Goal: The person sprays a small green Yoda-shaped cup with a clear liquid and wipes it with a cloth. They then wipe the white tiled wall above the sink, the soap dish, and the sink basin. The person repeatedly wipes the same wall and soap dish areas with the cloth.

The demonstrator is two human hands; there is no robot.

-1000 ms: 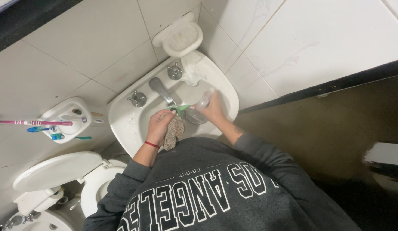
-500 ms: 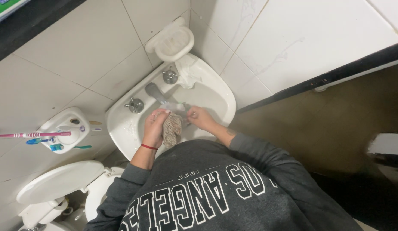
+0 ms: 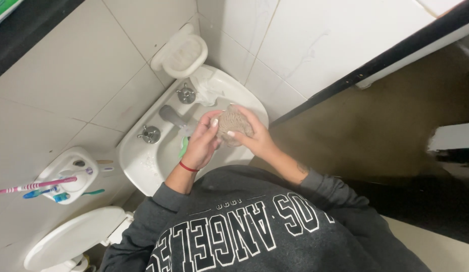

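Together, both hands gripped a bunched brownish cloth (image 3: pixel 233 124) over the white sink (image 3: pixel 143 161): the left hand (image 3: pixel 204 143) pinched its near side, the right hand (image 3: pixel 254 136) cupped its far side, apparently keeping drips in the basin. Balled up, it showed no clear long axis.

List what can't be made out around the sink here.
Head view only:
- Cloth: its underside is hidden by the left hand and right hand.
- Green item in the sink: partly behind the left hand, kind unclear.
- Toilet: cut by the bottom edge.
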